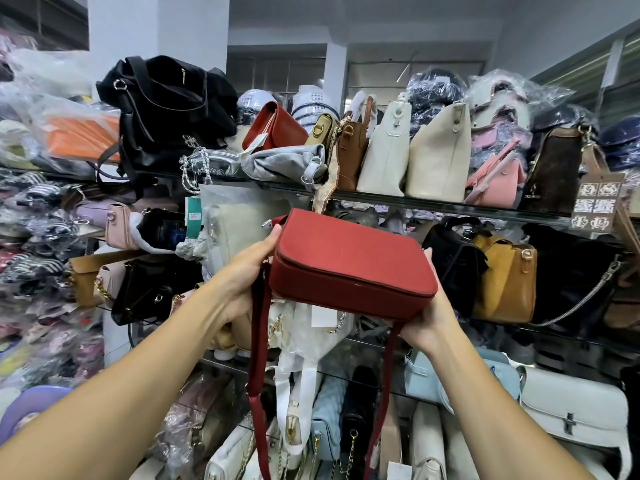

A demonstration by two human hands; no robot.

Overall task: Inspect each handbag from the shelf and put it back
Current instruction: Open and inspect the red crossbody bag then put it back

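Orange bag (pixel 83 133): wrapped in clear plastic, high on the left at ten o'clock from the held bag, well apart from it.
Black bag (pixel 166 109): large and slumped, just right of the orange one, at eleven o'clock; its straps hang down past the ledge it sits on.
Left hand (pixel 249 268): grips the left end of the red handbag, thumb lying on top near the flap's corner, the other fingers hidden beneath the bag.
Strap (pixel 258 375): dark red, hangs in a long loop from both ends of the bag toward six o'clock, between the two forearms.
Red handbag (pixel 349 265): held in mid-air at the centre of view, in front of the middle rows and resting on nothing; flap closed, tilted so the right end sits lower.
Glass shelf (pixel 433 204): runs across just above the held bag, at twelve o'clock.
Cream bags (pixel 440 154): two, upright and side by side on that shelf, at one o'clock.
Right hand (pixel 429 320): cups the bag's lower right corner from beneath, fingers curled up behind the end, one fingertip showing above the top edge.
Mustard bag (pixel 505 278): at three o'clock, near the right hand, between black bags.
White bag (pixel 575 407): a flap bag lower down, at five o'clock.
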